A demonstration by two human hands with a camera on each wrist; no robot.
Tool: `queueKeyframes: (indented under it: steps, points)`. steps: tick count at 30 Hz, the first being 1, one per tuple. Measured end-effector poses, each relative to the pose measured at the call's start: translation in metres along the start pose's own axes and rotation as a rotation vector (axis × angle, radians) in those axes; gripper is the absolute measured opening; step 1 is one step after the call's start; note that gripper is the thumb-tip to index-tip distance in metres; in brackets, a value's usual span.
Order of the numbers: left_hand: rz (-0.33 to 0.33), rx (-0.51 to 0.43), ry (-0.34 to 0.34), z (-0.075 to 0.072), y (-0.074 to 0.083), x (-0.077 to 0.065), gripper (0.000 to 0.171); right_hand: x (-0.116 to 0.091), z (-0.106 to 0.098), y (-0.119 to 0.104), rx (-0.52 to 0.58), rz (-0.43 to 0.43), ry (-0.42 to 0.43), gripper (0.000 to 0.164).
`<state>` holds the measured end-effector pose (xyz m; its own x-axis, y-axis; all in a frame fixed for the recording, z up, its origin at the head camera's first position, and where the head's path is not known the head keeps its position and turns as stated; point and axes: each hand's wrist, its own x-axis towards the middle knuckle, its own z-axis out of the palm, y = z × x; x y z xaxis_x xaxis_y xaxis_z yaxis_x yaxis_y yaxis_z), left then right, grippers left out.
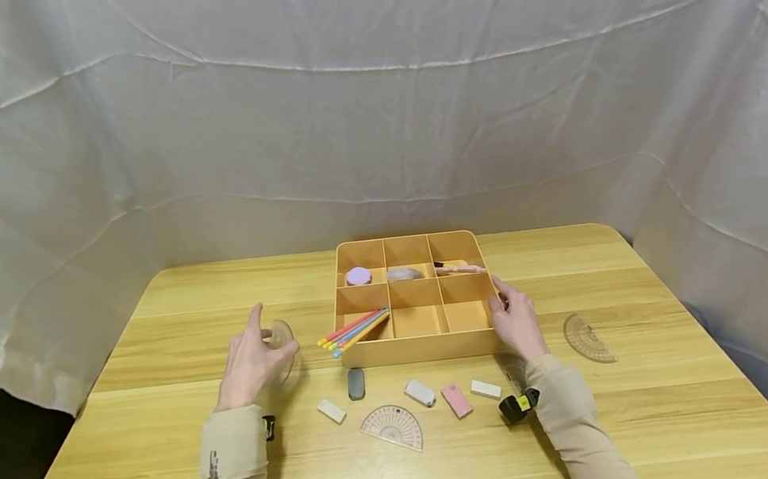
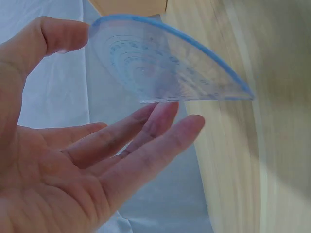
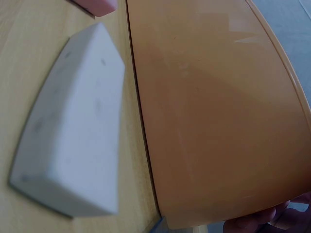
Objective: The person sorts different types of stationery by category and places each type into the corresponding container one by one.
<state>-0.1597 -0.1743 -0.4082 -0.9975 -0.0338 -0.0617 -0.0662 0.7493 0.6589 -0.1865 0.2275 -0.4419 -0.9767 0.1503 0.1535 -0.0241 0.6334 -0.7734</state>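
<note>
My left hand is raised over the table left of the box. It pinches a clear protractor between thumb and fingertips, its curved edge up in the left wrist view. At the right front corner of an orange compartment box, my right hand grips the side wall; in the right wrist view its curled fingers show only partly beneath the box. Colored pencils lean over the front left compartment. The back row holds a lilac round item, a translucent item and a pink pen-like item.
Before the box lie a dark grey eraser, white erasers, a white-grey eraser, a pink eraser and a protractor. Another protractor lies right; a clear piece sits by my right wrist.
</note>
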Motion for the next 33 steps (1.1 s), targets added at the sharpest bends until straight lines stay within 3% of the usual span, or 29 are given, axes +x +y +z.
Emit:
queueKeyframes:
  steps: [6, 19, 25, 33]
  points:
    - [0.024, -0.065, 0.076, -0.002, 0.002, 0.001, 0.094, -0.001, 0.000, 0.000, 0.002, 0.000, 0.003, 0.048]
    - [0.110, -0.228, 0.316, 0.001, 0.013, -0.002, 0.072, 0.000, 0.001, 0.000, 0.008, 0.004, -0.002, 0.048]
    - [0.138, -0.285, 0.373, 0.003, 0.019, -0.003, 0.066, 0.000, 0.001, 0.001, 0.012, 0.007, 0.005, 0.048]
    - [0.205, -0.271, 0.410, 0.001, 0.028, -0.006, 0.064, 0.001, 0.001, 0.003, 0.014, 0.003, -0.003, 0.048]
